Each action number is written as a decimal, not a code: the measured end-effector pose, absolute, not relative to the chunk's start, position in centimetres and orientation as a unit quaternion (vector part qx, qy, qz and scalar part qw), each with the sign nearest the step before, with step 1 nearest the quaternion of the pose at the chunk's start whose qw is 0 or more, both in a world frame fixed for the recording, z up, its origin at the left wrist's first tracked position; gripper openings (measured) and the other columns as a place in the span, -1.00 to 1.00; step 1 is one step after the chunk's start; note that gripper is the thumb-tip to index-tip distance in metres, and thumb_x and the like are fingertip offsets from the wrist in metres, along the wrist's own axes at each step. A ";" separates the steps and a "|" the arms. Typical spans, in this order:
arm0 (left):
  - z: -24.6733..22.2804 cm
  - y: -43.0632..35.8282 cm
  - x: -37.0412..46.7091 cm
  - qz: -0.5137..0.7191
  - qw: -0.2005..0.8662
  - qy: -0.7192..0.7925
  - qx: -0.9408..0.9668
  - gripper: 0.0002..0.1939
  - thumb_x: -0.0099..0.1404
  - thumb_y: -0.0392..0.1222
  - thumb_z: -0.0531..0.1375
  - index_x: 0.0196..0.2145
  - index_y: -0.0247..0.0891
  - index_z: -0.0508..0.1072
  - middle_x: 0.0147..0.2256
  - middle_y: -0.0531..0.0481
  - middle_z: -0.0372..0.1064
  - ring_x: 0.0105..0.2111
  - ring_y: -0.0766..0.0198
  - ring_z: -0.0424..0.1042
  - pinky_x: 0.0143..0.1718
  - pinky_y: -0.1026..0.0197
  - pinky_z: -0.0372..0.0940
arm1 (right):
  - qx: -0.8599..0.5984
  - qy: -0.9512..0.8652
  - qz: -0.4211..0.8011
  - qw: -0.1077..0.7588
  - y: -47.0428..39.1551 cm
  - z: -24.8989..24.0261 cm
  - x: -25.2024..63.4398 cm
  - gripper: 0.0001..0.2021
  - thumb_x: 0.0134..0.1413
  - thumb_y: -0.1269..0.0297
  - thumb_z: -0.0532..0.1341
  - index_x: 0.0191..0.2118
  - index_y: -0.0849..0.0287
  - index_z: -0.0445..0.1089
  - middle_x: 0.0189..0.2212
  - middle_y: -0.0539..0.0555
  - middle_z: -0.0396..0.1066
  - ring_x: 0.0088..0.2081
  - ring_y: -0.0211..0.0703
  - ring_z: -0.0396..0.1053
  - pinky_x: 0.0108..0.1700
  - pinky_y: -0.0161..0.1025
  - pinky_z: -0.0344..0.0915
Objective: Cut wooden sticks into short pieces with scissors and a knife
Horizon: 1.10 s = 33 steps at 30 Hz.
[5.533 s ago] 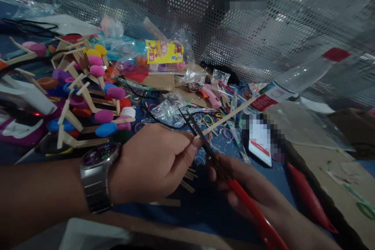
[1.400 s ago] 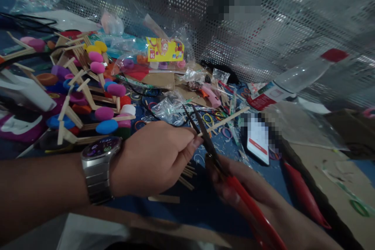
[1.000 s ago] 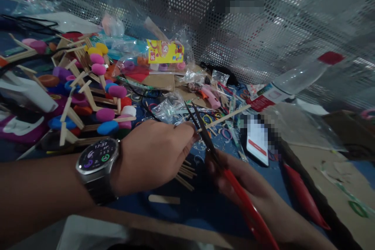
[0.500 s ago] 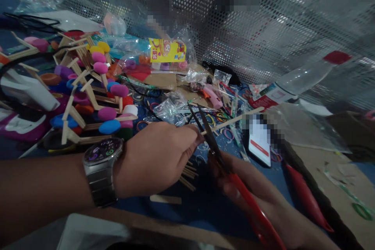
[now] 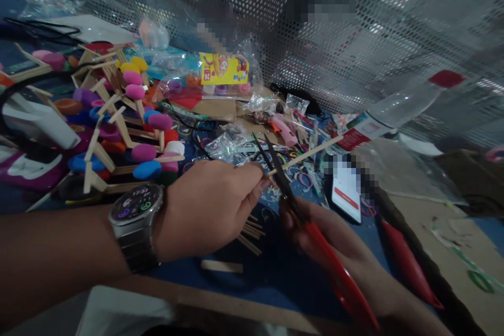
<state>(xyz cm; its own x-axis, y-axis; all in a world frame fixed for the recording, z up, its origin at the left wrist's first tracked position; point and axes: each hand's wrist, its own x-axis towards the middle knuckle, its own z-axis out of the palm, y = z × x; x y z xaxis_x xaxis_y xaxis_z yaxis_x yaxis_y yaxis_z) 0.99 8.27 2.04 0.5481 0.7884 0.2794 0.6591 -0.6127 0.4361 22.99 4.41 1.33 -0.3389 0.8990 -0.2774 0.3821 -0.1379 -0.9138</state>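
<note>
My left hand (image 5: 212,210), a watch on its wrist, is closed on one end of a thin wooden stick (image 5: 311,153), which sticks out to the right. My right hand (image 5: 334,252) grips a pair of red-handled scissors (image 5: 323,247). The scissors' blades are slightly apart and cross the stick close to my left fingertips. Beneath my left hand lie several thin sticks (image 5: 252,233), and nearer me a short flat piece of wood (image 5: 221,266) rests on the blue surface.
At left is a pile of wooden-stick shapes with coloured clay (image 5: 145,152). Behind lie a yellow-labelled bag (image 5: 224,68) and a pink glue gun (image 5: 284,130). A red-capped bottle (image 5: 405,107), a phone (image 5: 346,194) and a red object (image 5: 409,262) are at right. A perforated metal screen (image 5: 252,10) stands behind.
Both hands have shifted very slightly left, partly with the whole view. The stick and the scissors remain in the same hands, blades still slightly apart.
</note>
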 end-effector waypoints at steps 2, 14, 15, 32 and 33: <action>2.0 8.2 1.0 0.228 0.145 0.419 0.867 -0.69 0.47 -0.18 -0.04 -0.40 -0.23 0.35 -0.54 0.03 0.37 -0.53 0.18 0.38 -0.50 0.13 -0.07 | -0.518 -0.617 0.539 0.246 4.5 1.2 23.0 -0.59 0.02 -0.18 0.29 -0.33 0.10 0.36 -0.50 -0.05 0.17 -0.49 -0.19 0.07 -0.49 -0.29 0.17; 2.1 7.9 0.9 0.240 0.189 0.417 0.856 -0.63 0.49 -0.14 -0.06 -0.47 -0.22 0.31 -0.53 0.05 0.35 -0.55 0.24 0.30 -0.49 0.15 -0.10 | -0.517 -0.620 0.535 0.251 3.8 1.1 23.3 -0.59 0.08 -0.20 0.23 -0.31 0.08 0.39 -0.46 -0.02 0.20 -0.46 -0.17 0.12 -0.46 -0.27 0.21; 2.1 8.0 0.9 0.244 0.194 0.414 0.855 -0.61 0.49 -0.14 -0.07 -0.48 -0.22 0.30 -0.55 0.05 0.33 -0.56 0.26 0.29 -0.50 0.15 -0.09 | -0.523 -0.619 0.533 0.246 3.8 1.2 23.3 -0.59 0.09 -0.20 0.23 -0.32 0.09 0.38 -0.47 -0.04 0.18 -0.47 -0.18 0.09 -0.47 -0.28 0.19; 2.0 8.2 1.0 0.242 0.148 0.413 0.866 -0.69 0.45 -0.18 -0.03 -0.43 -0.23 0.35 -0.52 0.02 0.39 -0.53 0.18 0.35 -0.49 0.13 -0.12 | -0.493 -0.620 0.557 0.249 4.2 1.0 22.9 -0.60 0.05 -0.16 0.31 -0.27 0.10 0.39 -0.47 -0.05 0.23 -0.46 -0.23 0.16 -0.36 -0.30 0.31; 2.0 8.2 1.0 0.245 0.154 0.413 0.864 -0.68 0.45 -0.18 -0.03 -0.44 -0.23 0.34 -0.52 0.02 0.39 -0.54 0.20 0.34 -0.49 0.14 -0.11 | -0.490 -0.620 0.558 0.252 4.2 0.9 23.0 -0.60 0.06 -0.17 0.30 -0.26 0.09 0.39 -0.45 -0.04 0.26 -0.43 -0.22 0.20 -0.34 -0.29 0.33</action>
